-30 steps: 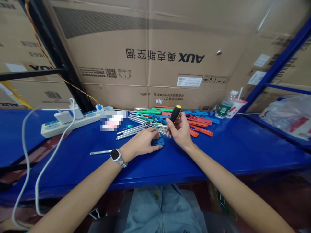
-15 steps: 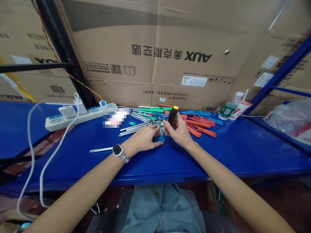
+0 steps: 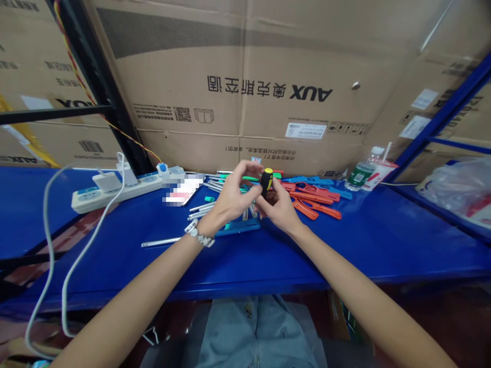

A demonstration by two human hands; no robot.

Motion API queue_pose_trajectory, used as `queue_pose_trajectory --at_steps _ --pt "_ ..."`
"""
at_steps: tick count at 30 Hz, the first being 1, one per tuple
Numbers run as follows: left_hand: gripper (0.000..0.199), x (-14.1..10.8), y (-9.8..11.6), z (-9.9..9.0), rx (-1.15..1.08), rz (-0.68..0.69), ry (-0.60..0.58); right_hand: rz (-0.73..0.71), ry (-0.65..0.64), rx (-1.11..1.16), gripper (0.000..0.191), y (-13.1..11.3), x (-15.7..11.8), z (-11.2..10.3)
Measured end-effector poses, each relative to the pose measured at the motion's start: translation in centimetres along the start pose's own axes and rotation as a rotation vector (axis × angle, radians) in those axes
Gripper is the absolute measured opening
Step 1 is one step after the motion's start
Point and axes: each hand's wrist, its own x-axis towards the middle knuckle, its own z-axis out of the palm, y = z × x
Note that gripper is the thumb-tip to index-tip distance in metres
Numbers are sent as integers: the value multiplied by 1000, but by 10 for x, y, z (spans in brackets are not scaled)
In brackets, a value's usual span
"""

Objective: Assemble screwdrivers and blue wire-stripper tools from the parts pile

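Blue table, one: its front part was left bare before the hands. Metal rod, one: laid apart at the left. Blue plastic strip, one: laid flat below the left hand, partly hidden by it; judged light, stiff and smooth, apt to slide, and best held by its long edges. The left hand was raised, thumb and fingers curved and parted beside the screwdriver; whether the tool was touched by it could not be told. The screwdriver, one, was gripped low on its handle by the right hand, near upright above the table, yellow end uppermost, shaft hidden; judged light, rigid and sturdy, best grasped round the thick black part. Orange plastic pieces, several: heaped to the right, judged light and slippery. Bottle, one: stood beyond, beside a cup. Cardboard: stood behind all.
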Motion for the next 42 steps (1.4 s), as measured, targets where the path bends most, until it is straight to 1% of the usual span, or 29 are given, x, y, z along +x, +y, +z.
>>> queue_pose_trajectory --at_steps 1,2,5,9,11,15,16,18,19,20,22,24,25,26,27,29,31,33,35,36,37,39,41,42 --pt "28 6 4 6 -23 -21 64 -6 4 -7 60 1 -1 1" --pt "28 12 7 11 -14 -43 96 -14 9 -19 59 1 -2 2" --pt "32 19 11 23 -35 -51 145 -32 23 -42 55 2 -5 4" --pt "30 14 8 24 -63 -54 178 -4 32 -15 54 -2 -4 4" --pt "29 12 6 21 -48 -62 133 11 0 5 53 -6 -3 2" --pt "33 14 6 13 -86 -77 -87 -4 -82 33 45 -18 -1 -7" --pt "34 15 6 12 -96 -69 -125 -4 -92 33 43 -20 -1 -8" --pt "37 16 4 11 -100 -57 -146 -1 -92 26 41 -23 1 -10" --pt "36 16 3 12 -96 -60 -124 0 -80 21 41 -23 2 -10" --pt "34 15 2 14 -86 -68 -77 1 -59 13 41 -22 3 -10" --pt "32 13 -1 19 -54 -89 57 -4 9 -16 45 -17 6 -7" --pt "41 12 -3 25 -46 -111 187 -11 90 -57 50 -10 9 -2" --pt "44 11 -3 27 -60 -123 224 -11 126 -69 51 -7 9 0" --pt "46 11 -3 29 -83 -134 237 -5 157 -67 51 -4 9 2" --pt "45 11 -3 29 -112 -139 225 7 173 -57 49 -3 9 3" --pt "40 11 -3 26 -161 -145 125 30 151 -31 42 -4 6 1" --pt "36 11 -3 19 -188 -153 -21 34 46 -7 43 -10 3 -5" --pt "36 10 -3 12 -199 -168 -139 44 -110 9 45 -18 0 -14" --pt "38 10 -3 7 -206 -187 -197 69 -207 2 43 -24 0 -20" --pt "38 9 -4 7 -201 -186 -189 78 -212 -9 42 -24 1 -21" --pt "35 8 -4 9 -186 -177 -147 82 -190 -18 41 -23 2 -20" --pt "36 7 -5 16 -130 -151 21 80 -105 -13 44 -16 4 -14" --pt "41 7 -6 24 -84 -138 198 74 -2 2 48 -8 5 -7" --pt "42 6 -5 26 -82 -141 244 72 43 2 50 -6 4 -4"
